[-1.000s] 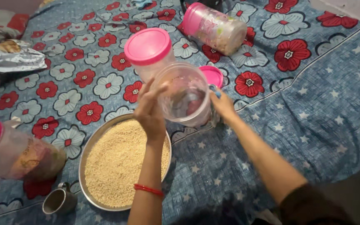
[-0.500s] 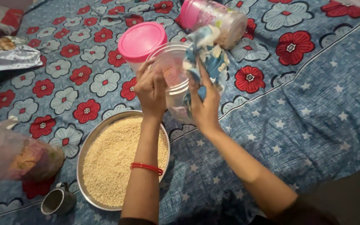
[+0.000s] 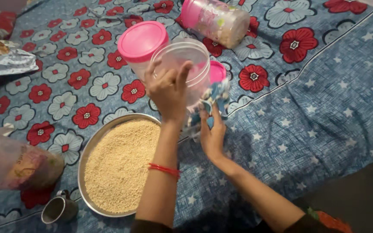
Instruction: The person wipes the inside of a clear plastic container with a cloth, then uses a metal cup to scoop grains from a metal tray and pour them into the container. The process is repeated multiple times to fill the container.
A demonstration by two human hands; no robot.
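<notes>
The left hand (image 3: 169, 88) holds the clear empty jar (image 3: 185, 71) up w/ fingers wrapped round its rim, mouth tipped toward the person, just above the far edge of the round metal tray of grain (image 3: 119, 166). The right hand (image 3: 211, 133) is lower, on the jar's right side, fingers closed on a blue patterned cloth (image 3: 212, 101) that touches the jar's wall. The loose pink lid (image 3: 217, 71) lies right behind the jar, farther from the tray.

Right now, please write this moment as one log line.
left hand: grips open clear jar | right hand: holds patterned cloth against jar | round tray: holds grain
</notes>
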